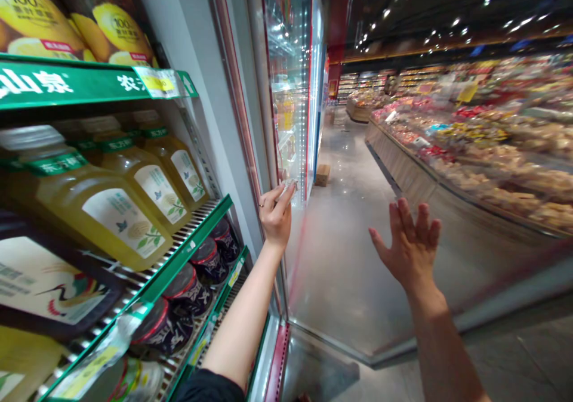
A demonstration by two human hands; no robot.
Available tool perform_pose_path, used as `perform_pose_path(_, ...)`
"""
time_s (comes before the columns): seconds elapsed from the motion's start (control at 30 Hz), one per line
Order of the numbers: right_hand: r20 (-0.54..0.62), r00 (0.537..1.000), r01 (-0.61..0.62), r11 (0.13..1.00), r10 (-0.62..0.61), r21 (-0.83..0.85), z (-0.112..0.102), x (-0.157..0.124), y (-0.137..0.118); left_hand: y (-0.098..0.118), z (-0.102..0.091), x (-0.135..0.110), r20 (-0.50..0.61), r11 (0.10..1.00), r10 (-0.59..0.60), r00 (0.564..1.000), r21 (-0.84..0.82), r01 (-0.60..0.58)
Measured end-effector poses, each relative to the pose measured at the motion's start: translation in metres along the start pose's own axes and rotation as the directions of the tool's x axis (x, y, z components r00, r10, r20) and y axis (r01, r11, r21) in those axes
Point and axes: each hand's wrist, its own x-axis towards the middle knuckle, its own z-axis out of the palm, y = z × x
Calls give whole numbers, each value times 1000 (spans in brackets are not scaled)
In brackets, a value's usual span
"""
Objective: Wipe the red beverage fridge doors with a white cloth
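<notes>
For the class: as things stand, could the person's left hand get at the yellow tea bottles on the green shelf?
Probably yes: the glass door stands swung open, the left hand is at the door frame, and the yellow tea bottles stand uncovered nearby.

The left hand (276, 214) pinches something small and pale at its fingertips, too little of it showing to name. The right hand (409, 248) has its palm turned away from view. The yellow bags (67, 17) on the top shelf are cut off by the upper edge. The nearest tea bottle (85, 202) runs off the left edge. The goods on the long counter (492, 145) across the aisle blur into colour. The price tag (157, 83) is unreadable.
</notes>
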Motion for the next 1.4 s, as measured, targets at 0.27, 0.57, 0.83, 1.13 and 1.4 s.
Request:
perform_pose_path(0.27, 31, 1000, -1, 1000, 1, 3, 1, 5, -2, 6, 8, 1, 2, 997, -67, 998, 37, 67)
perform_pose_path(0.57, 53, 998, 28, 999, -26, -31, -3, 10, -8, -5, -3, 1, 171, 935, 339, 925, 51, -352)
perform_pose_path(0.83, 65, 998, 21, 999, -18, -45, -3, 10, -10, 3, 12, 17, -51, 995, 83, 995, 51, -80)
perform_pose_path(1.13, 89, 996, 21, 998, -15, -65, -5, 9, -9, 33, 21, 11, 101, 962, 271, 957, -72, -265)
perform_pose_path(1.4, 95, 995, 34, 996, -26, -83, -9, 10, -10, 38, 28, 7, 75, 990, 138, 988, -18, -137)
